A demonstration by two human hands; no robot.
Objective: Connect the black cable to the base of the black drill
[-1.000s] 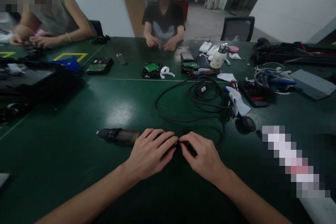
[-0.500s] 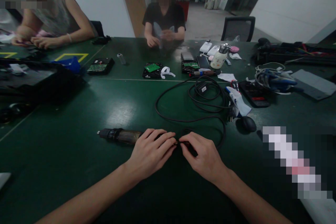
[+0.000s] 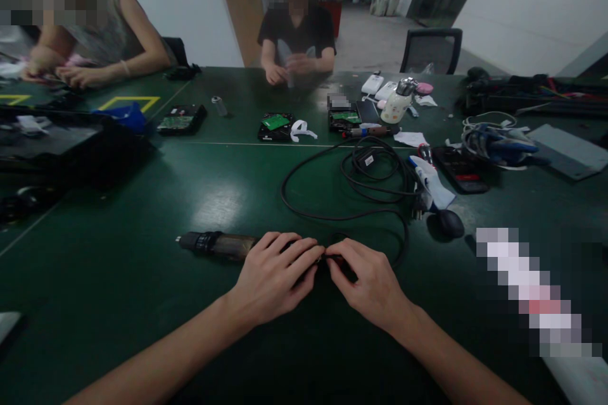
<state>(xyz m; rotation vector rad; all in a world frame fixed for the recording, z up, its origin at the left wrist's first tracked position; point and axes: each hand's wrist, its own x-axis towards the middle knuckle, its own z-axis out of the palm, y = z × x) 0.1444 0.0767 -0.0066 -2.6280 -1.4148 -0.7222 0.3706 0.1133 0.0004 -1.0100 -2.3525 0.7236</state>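
Note:
A dark electric screwdriver lies across the table with its bit end pointing left. Over its rear part my left hand is closed, the fingers wrapped round it and the fingertips at its right end. My right hand pinches a small dark piece at that same end, apparently the end of the black cable, which curves in behind the hand. The two hands' fingertips nearly meet, and the fingers hide most of the joint between tool and cable.
Coiled cable with a black adapter lies ahead. Opened hard drives, another electric screwdriver and a patterned bottle stand farther back. At right are a computer mouse and a black tray. Two people sit across the table.
My left fingertips have shifted slightly right, closer to my right fingertips. The screwdriver and the cable lie as before.

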